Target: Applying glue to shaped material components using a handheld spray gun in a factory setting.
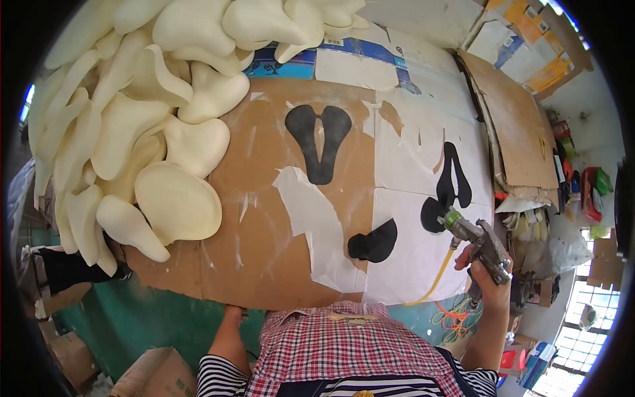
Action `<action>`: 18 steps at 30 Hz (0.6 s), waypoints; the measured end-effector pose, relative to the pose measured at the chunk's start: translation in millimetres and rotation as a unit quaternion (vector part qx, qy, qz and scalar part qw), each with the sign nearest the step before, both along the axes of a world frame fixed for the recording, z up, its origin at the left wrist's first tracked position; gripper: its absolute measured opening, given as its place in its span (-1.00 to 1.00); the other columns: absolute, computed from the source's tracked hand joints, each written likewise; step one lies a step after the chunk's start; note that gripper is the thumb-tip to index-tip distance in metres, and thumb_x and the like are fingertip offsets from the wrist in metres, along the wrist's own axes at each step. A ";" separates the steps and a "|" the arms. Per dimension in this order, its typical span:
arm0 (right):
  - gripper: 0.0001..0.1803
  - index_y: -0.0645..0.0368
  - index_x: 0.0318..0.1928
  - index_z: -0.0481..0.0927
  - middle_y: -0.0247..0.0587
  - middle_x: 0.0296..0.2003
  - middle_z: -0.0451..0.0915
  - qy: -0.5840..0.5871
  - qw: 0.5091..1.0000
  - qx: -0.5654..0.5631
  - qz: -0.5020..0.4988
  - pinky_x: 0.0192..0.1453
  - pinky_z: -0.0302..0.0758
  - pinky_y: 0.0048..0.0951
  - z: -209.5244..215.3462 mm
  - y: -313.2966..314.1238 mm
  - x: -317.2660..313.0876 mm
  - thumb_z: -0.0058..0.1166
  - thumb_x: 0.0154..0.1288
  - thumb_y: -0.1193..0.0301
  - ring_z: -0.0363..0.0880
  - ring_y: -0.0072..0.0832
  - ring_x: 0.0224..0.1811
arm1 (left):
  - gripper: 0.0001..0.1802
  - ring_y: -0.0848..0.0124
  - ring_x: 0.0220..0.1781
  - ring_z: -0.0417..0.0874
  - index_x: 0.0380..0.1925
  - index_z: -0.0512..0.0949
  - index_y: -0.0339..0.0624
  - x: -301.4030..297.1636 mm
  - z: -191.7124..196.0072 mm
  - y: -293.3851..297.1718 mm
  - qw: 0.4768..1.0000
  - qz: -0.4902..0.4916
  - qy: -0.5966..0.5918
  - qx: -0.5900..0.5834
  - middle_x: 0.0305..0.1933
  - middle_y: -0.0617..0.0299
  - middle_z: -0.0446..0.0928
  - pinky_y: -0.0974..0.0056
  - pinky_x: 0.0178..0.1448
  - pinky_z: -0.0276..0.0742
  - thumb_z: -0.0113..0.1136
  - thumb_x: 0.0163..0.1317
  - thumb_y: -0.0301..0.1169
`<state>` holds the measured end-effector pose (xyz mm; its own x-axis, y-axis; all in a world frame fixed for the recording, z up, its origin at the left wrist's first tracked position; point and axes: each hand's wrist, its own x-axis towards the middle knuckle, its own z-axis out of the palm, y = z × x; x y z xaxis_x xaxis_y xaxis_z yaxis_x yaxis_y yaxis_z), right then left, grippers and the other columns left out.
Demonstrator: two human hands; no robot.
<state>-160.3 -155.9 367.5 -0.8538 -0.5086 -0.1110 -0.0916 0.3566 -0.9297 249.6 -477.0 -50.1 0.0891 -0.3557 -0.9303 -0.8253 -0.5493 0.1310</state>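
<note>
The person's right hand point(488, 272) is wrapped around a metal spray gun point(481, 242) with a green collar, at the right near part of the work surface. The gun points far and left, its front end just beside a rounded black piece point(432, 216); whether the two touch cannot be told. A yellow hose point(435, 276) runs from the gun to the near edge. The left hand point(236, 311) is at the near edge, left of the checked apron point(344, 347); most of it is hidden, so its finger pose cannot be told.

A slotted black piece point(447, 177) lies on white sheeting point(413, 248) at the right, just beyond the rounded one. Another slotted black piece point(306, 142), wider at its far end, lies flat on brown cardboard point(251, 212) near the middle. A creased black piece point(375, 243) lies nearer, between that one and the gun, over a white strip and the sheeting. Cream foam shapes point(177, 202) are heaped along the left and far left, some overhanging the cardboard's left edge
</note>
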 end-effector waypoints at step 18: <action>-0.41 0.40 0.15 0.38 -0.15 -0.35 0.57 -0.002 0.996 -0.016 0.083 -0.21 0.49 -0.46 -1.4 -26.0 10.1 0.17 0.18 0.32 0.55 -0.50 -0.33 | -0.59 0.22 -0.49 0.61 -0.06 0.48 -0.19 23.5 -6.2 -0.6 0.999 0.013 -0.021 0.021 -0.22 0.08 0.61 0.21 -0.57 0.33 -0.02 0.27 -0.12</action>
<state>-150.2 -181.9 366.0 -0.7578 -0.6456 -0.0949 -0.1433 0.3065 -0.9410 273.1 -477.6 -56.3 0.1377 -0.3127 -0.9398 -0.8150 -0.5750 0.0719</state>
